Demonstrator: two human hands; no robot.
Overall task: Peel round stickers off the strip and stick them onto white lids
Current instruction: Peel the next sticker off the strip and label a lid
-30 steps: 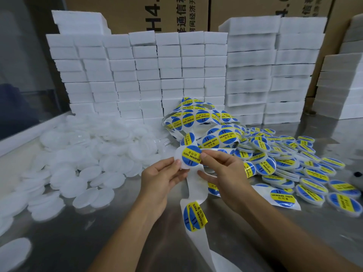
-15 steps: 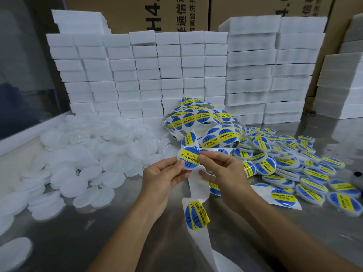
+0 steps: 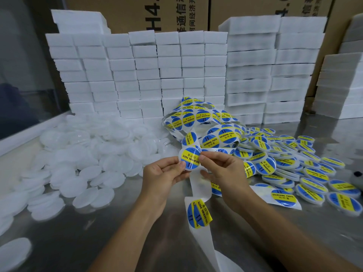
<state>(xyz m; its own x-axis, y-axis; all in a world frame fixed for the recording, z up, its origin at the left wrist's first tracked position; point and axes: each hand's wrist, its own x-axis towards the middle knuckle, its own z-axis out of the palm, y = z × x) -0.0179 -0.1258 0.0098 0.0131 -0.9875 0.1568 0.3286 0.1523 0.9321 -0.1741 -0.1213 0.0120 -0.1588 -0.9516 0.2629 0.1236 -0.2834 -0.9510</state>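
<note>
Fingers (image 3: 181, 165) of both hands pinch round glossy sticker (image 3: 190, 159) — white lid beneath.

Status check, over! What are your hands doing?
Left hand and right hand both pinching one round sticker. Plain lids waiting left. Nothing blocking.

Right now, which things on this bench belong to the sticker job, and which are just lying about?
In the job: left hand, right hand, sticker, sticker strip, plain white lids, labelled lids.
Lying about: foam blocks, cardboard boxes.
</note>
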